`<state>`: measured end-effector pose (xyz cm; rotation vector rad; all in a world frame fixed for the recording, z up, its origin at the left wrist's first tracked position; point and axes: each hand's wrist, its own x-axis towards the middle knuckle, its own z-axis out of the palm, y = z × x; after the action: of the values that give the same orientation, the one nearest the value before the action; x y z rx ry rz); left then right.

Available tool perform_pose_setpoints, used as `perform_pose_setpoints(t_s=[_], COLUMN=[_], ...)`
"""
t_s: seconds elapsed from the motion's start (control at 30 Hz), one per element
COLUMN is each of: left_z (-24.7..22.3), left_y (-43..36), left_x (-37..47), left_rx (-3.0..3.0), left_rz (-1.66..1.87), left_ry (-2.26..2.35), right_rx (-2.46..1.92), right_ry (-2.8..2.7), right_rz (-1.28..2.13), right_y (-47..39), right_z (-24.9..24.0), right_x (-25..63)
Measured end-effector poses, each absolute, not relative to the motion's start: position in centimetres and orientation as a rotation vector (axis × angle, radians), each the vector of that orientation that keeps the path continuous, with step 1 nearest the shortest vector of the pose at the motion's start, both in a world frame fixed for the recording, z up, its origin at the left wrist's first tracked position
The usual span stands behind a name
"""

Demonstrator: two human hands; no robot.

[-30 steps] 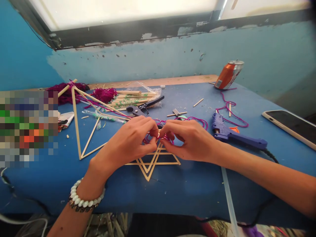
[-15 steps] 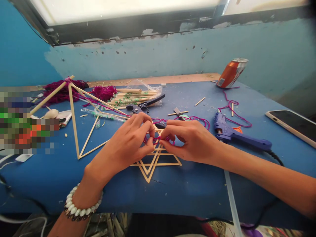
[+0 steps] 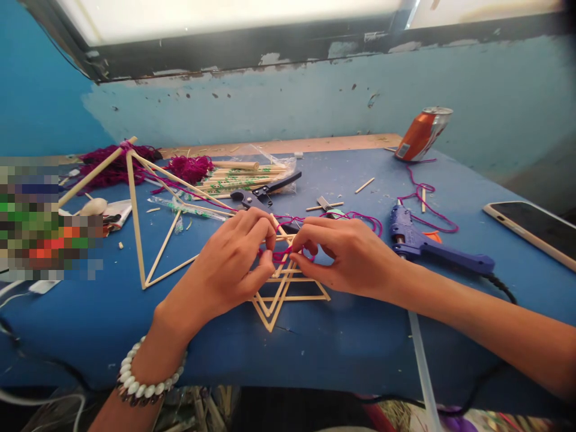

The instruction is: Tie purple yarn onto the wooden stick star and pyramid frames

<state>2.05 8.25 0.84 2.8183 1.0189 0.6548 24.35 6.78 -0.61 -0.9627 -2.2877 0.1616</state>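
Note:
Both hands are over a star-shaped frame of thin wooden sticks [image 3: 270,321] that lies on the blue table. Purple yarn [image 3: 282,256] runs between my fingers above the star. My left hand [image 3: 234,255], with a white bead bracelet [image 3: 146,384] at its wrist, has thumb and curled forefinger on the yarn at the left. My right hand [image 3: 344,252] pinches the yarn between thumb and forefinger near the star's middle. The fingertips hide part of the yarn and of the star's upper sticks.
A larger stick frame [image 3: 136,216] stands at the left. Behind lie purple yarn bundles [image 3: 191,168], packed sticks [image 3: 247,180] and black-handled cutters [image 3: 265,191]. To the right are a blue glue gun [image 3: 418,240] with a clear glue stick [image 3: 423,366], a tilted can [image 3: 423,135] and a phone [image 3: 540,231].
My left fingertips have drawn slightly left, away from the right ones, and more yarn shows between the hands. The right hand has barely moved.

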Motion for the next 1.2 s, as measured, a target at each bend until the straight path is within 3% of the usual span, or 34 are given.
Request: perform_pose_setpoints(t_s=[0.67, 0.97, 1.2], left_z=[1.0, 1.1, 1.0], left_y=[8.2, 8.1, 8.0], left_x=[2.3, 2.4, 2.4], left_rx=[2.704, 2.642, 2.615], left_rz=[0.714, 0.700, 0.680], left_ry=[0.992, 0.974, 1.018], right_rx=[-0.993, -1.128, -1.110], right_ry=[-2.329, -2.267, -2.227], right_rz=[-0.144, 0.130, 0.065], right_y=[6.0, 6.4, 5.9], right_z=[-0.4, -0.7, -0.8], right_x=[23.4, 22.9, 22.7])
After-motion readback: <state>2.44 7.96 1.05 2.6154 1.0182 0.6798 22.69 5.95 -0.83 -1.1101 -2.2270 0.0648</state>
